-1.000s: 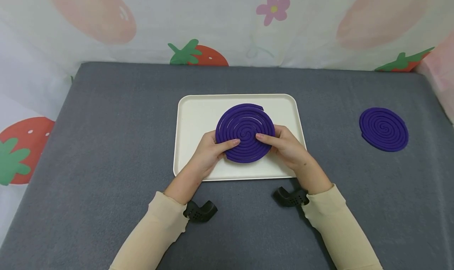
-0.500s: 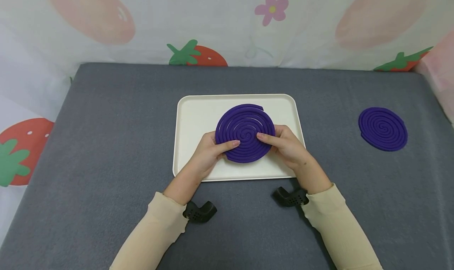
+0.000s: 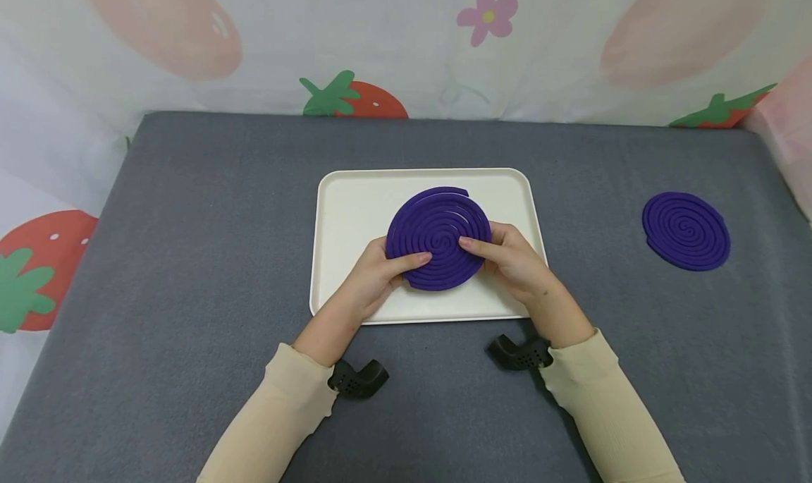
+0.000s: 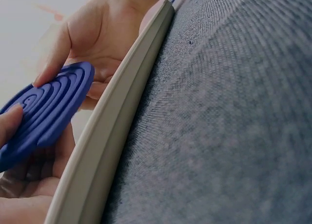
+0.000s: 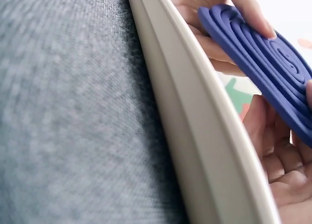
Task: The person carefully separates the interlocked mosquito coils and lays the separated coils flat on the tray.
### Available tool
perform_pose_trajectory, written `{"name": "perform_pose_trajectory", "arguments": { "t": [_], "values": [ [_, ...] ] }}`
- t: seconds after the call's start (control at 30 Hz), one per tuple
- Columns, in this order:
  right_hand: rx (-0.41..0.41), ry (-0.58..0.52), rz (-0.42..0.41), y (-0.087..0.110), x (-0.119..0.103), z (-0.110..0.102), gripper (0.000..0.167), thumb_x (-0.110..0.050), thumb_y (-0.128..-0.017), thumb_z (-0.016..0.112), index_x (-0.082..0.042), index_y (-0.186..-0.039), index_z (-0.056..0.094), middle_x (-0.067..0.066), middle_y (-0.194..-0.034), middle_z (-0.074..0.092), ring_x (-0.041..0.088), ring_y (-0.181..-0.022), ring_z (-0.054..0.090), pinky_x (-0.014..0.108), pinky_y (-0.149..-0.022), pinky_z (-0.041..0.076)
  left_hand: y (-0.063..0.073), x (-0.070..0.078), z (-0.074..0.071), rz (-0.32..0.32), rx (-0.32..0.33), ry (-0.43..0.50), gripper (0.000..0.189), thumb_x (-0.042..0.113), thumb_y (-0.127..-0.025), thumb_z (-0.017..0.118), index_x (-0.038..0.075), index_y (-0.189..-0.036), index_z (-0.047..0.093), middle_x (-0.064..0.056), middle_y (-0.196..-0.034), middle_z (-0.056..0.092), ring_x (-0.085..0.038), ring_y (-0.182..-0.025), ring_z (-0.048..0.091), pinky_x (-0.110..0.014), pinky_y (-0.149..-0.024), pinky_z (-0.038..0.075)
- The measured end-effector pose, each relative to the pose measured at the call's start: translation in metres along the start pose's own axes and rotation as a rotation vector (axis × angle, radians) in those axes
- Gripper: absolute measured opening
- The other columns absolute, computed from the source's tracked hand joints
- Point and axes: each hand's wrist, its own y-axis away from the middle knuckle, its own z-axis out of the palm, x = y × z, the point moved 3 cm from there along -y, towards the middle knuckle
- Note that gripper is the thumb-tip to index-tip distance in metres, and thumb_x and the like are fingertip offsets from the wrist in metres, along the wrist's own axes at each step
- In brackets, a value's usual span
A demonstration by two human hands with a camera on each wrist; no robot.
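Observation:
A round purple spiral mat [image 3: 438, 215], like a coiled coaster, is held over the white tray [image 3: 349, 194] in the head view. My left hand [image 3: 376, 271] grips its left edge, thumb on the face and fingers underneath. On the opposite edge my right hand [image 3: 510, 261] pinches it the same way, its thumb near the spiral's centre. Both wrist views show the mat [image 4: 63, 94] raised and tilted, with curled fingers below it. The coil's loose outer end sticks out at the top right of the mat.
A second purple spiral mat [image 3: 686, 231] lies flat on the grey cloth-covered table [image 3: 209, 257] at the right. Behind the table hangs a white curtain [image 3: 406, 32] printed with strawberries and a flower. Each wrist wears a black camera mount [image 3: 358, 378].
The mat tilts very slightly, and its top edge sits a touch lower. Both hands keep their grip in nearly the same place.

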Motion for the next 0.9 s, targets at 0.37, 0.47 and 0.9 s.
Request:
{"name": "perform_pose_trajectory", "arguments": {
  "t": [0.37, 0.47, 0.9],
  "values": [
    [0.002, -0.017, 0.029, 0.0006, -0.0001, 0.0022, 0.024, 0.001, -0.095, 0.05, -0.012, -0.086, 0.068, 0.0, -0.079, 0.069, 0.007, -0.071, 0.063, 0.02, -0.065, 0.052, 0.0014, -0.0002, 0.0003, 0.015, -0.05, 0.019, 0.047, -0.009, -0.086, 0.053, -0.011, -0.131, 0.039, -0.009, -0.111, 0.059, -0.014, -0.099, 0.059, -0.029, -0.085, 0.051],
    [0.003, -0.026, 0.03, 0.0005, 0.0009, 0.0024, 0.022, -0.001, -0.094, 0.051, -0.012, -0.087, 0.068, 0.0, -0.078, 0.069, 0.008, -0.07, 0.064, 0.02, -0.064, 0.053, 0.0006, -0.0006, 0.0, 0.017, -0.055, 0.037, 0.045, -0.01, -0.085, 0.053, -0.012, -0.129, 0.041, -0.007, -0.107, 0.06, -0.014, -0.097, 0.059, -0.027, -0.083, 0.052],
    [-0.023, -0.104, 0.02, 0.0018, 0.0018, 0.0015, 0.002, -0.009, -0.09, 0.065, -0.008, -0.089, 0.067, 0.002, -0.079, 0.07, 0.009, -0.07, 0.065, 0.021, -0.063, 0.054, 0.0018, 0.0, -0.0011, 0.054, -0.131, 0.111, 0.04, -0.012, -0.077, 0.051, -0.008, -0.117, 0.051, -0.004, -0.101, 0.064, -0.013, -0.094, 0.06, -0.026, -0.084, 0.051]
  ]
}}
